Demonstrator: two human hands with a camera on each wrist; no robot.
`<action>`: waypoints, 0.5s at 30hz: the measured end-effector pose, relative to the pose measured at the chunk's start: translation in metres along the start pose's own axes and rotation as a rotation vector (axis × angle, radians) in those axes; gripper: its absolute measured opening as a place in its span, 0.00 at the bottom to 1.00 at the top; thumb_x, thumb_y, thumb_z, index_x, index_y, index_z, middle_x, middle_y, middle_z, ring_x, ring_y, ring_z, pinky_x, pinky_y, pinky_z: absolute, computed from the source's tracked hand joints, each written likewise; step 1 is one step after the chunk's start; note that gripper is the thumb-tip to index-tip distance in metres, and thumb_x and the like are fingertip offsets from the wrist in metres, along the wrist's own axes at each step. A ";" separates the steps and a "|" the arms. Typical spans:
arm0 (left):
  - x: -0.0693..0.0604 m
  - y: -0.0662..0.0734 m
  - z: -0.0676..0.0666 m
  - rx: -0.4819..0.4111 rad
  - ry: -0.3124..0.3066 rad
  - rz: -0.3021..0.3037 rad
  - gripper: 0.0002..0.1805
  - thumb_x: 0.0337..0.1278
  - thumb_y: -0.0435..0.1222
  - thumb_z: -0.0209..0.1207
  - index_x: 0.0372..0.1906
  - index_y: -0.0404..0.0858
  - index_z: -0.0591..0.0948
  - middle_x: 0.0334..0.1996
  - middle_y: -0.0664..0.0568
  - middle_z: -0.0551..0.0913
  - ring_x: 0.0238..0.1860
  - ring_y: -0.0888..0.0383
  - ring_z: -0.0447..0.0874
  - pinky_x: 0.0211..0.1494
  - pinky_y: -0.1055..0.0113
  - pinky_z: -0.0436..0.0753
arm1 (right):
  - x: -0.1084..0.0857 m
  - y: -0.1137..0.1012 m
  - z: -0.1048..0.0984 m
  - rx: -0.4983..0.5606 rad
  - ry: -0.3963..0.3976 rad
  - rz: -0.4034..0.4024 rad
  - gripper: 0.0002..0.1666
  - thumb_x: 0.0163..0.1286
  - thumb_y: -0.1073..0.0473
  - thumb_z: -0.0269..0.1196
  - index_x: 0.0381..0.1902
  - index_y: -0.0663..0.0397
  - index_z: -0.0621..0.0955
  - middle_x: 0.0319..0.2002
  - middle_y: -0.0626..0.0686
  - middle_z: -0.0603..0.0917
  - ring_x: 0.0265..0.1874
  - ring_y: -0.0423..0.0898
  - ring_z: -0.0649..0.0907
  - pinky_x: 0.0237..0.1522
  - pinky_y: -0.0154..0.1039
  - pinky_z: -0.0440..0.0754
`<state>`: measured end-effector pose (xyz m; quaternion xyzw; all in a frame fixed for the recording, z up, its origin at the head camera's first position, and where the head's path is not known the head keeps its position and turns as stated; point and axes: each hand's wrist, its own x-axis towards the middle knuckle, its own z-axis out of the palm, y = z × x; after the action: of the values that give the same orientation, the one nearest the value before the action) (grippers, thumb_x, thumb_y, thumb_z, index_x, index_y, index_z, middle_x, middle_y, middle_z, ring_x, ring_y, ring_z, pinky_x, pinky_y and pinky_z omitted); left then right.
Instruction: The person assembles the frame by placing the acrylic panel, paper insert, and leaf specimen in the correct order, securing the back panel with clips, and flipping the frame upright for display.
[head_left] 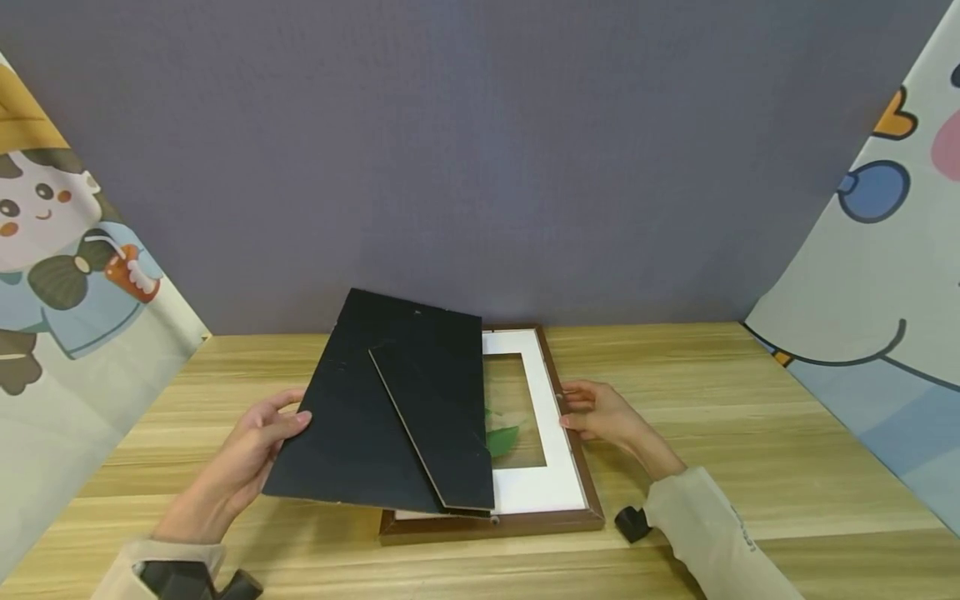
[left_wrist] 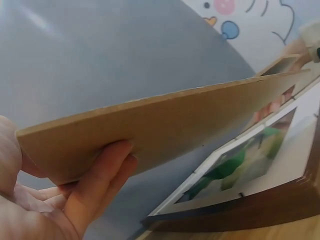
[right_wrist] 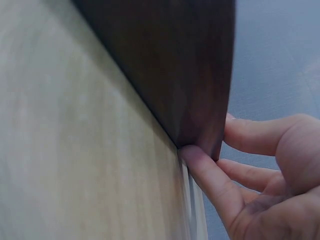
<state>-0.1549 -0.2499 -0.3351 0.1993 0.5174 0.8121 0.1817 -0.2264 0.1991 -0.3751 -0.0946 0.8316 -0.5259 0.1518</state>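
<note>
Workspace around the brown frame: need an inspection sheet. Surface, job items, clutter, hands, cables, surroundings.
Surface: wood-grain tabletop.
Frame: brown frame lies on the tabletop; white mat inside, green leaf visible through its window.
Board: black board held tilted, left side raised, covering the frame's left part in the head view; strut on its upper face.
Clutter: nothing seen.
Left hand: pinches the board's left edge.
Right hand: grips the frame's right edge.
Cables: nothing seen.
Surroundings: grey wall behind; cartoon panels at both sides.
</note>
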 end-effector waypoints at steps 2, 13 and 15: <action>0.003 -0.003 0.004 0.017 0.010 -0.009 0.16 0.71 0.25 0.39 0.57 0.41 0.66 0.41 0.50 0.86 0.37 0.57 0.88 0.37 0.66 0.86 | 0.000 0.000 0.000 0.001 0.002 0.001 0.38 0.63 0.67 0.63 0.68 0.71 0.61 0.64 0.74 0.64 0.61 0.69 0.70 0.45 0.51 0.84; 0.017 -0.015 0.034 0.058 0.087 -0.038 0.13 0.70 0.28 0.45 0.55 0.39 0.62 0.37 0.54 0.87 0.33 0.60 0.87 0.35 0.67 0.85 | -0.003 -0.002 0.000 -0.006 0.001 -0.015 0.38 0.64 0.67 0.62 0.68 0.72 0.60 0.65 0.75 0.64 0.62 0.70 0.69 0.43 0.50 0.84; 0.020 -0.018 0.038 0.070 0.099 -0.041 0.14 0.70 0.28 0.45 0.55 0.38 0.60 0.37 0.54 0.87 0.33 0.61 0.87 0.34 0.67 0.85 | -0.003 -0.002 -0.001 -0.005 0.003 -0.012 0.38 0.64 0.67 0.62 0.68 0.71 0.61 0.65 0.74 0.64 0.62 0.70 0.69 0.43 0.49 0.84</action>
<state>-0.1514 -0.2035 -0.3337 0.1544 0.5577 0.7986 0.1655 -0.2233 0.1997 -0.3724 -0.0993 0.8326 -0.5247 0.1469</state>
